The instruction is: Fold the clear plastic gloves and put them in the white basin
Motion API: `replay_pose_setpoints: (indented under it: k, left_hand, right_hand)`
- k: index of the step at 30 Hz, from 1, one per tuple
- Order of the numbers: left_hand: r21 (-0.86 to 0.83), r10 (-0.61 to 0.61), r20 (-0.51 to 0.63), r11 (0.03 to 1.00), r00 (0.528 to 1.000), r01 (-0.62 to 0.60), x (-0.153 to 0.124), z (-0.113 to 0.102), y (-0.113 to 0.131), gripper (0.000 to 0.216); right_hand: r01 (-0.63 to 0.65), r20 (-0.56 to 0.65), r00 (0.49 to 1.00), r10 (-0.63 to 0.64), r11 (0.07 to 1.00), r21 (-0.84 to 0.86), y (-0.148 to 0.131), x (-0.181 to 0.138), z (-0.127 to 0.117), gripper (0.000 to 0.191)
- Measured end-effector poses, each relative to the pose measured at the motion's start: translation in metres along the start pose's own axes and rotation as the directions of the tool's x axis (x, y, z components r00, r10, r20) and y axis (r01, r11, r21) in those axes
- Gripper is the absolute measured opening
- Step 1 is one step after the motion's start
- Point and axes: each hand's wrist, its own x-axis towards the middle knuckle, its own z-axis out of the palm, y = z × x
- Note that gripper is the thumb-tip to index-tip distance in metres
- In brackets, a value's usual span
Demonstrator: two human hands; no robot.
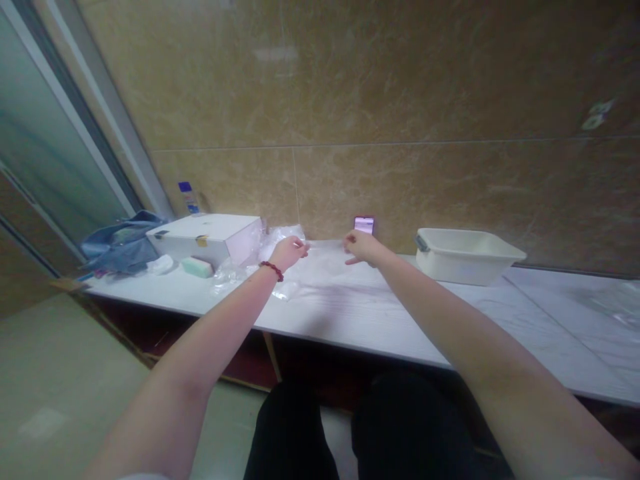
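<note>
– Two hands on one thing, is that right?
– Yes. Both arms reach out over the counter (pixel 350 320) to the far edge of a thin clear plastic sheet (pixel 325 270), which lies flat near the wall.
– How are they gripping it?
– The left hand (pixel 287 252), with a red bead bracelet (pixel 271 270) at the wrist, has its fingers closed on the edge. The right hand (pixel 363 247) sits on the same edge, well apart from the left; whether it pinches or only presses is too small to tell.
– Why so far apart?
– I'd judge it keeps limp film spread and taut between them.
– What crowds the sheet?
– Crumpled plastic (pixel 235 270) and a white box (pixel 207 237) lie just left of it, with a green block (pixel 197 267) and blue cloth (pixel 123 243) beyond. A phone (pixel 364 225) leans on the wall right behind the right hand, and a cream basin (pixel 465 253) stands to the right.
– Any open room?
– Bare counter runs toward the person, up to the front edge, and farther right past the basin.
</note>
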Motion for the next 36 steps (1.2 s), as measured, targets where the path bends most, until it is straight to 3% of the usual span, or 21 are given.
replay_pose_setpoints:
  k: [6,9,12,16,18,22,25,28,31,34,36]
  left_hand:
    - [-0.314,-0.119,0.244,0.929,0.963,0.194,-0.002,0.014,0.011,0.023]
    - [-0.344,-0.126,0.326,0.907,0.937,0.242,0.001,0.021,0.014,0.025]
    - [-0.245,-0.123,0.262,0.951,0.957,0.189,0.009,0.031,0.008,0.026]
    - [-0.129,-0.113,0.205,0.982,0.972,0.141,0.019,0.044,-0.005,0.027]
    - [-0.176,-0.093,0.232,0.975,0.968,0.136,0.021,0.052,-0.005,0.031]
    - [-0.315,0.04,0.28,0.947,0.959,0.053,0.019,0.072,0.008,0.062]
    - [-0.354,0.121,0.274,0.935,0.954,-0.017,0.023,0.087,0.023,0.071]
    - [-0.405,0.205,0.248,0.91,0.947,-0.092,0.032,0.097,0.034,0.061]
    - [-0.433,0.224,0.306,0.898,0.925,-0.075,0.041,0.101,0.04,0.028]
    - [-0.483,0.232,0.347,0.875,0.909,-0.039,0.042,0.103,0.046,0.021]
    - [-0.542,0.249,0.369,0.84,0.896,-0.01,0.039,0.102,0.05,0.02]
  right_hand:
    - [-0.039,-0.036,0.998,0.044,0.989,0.139,0.007,0.002,-0.02,0.004]
    - [-0.089,-0.044,0.994,0.101,0.971,0.223,0.009,0.0,-0.029,0.002]
    - [-0.152,-0.012,0.987,0.161,0.95,0.274,0.016,0.002,-0.037,0.005]
    - [-0.166,-0.068,0.98,0.189,0.952,0.256,0.028,0.011,-0.046,0.01]
    - [-0.184,-0.071,0.975,0.209,0.946,0.266,0.032,0.015,-0.05,0.012]
    - [-0.227,-0.044,0.967,0.252,0.923,0.31,0.03,0.017,-0.055,0.013]
    - [-0.22,0.032,0.975,0.221,0.921,0.323,0.026,0.014,-0.056,0.009]
    - [-0.205,0.11,0.978,0.179,0.923,0.327,0.026,0.011,-0.058,0.011]
    - [-0.188,0.105,0.981,0.164,0.937,0.294,0.031,0.014,-0.061,0.013]
    - [-0.144,0.021,0.989,0.144,0.957,0.252,0.041,0.019,-0.066,0.013]
    - [-0.033,-0.13,0.99,0.058,0.983,0.182,0.048,0.021,-0.07,0.018]
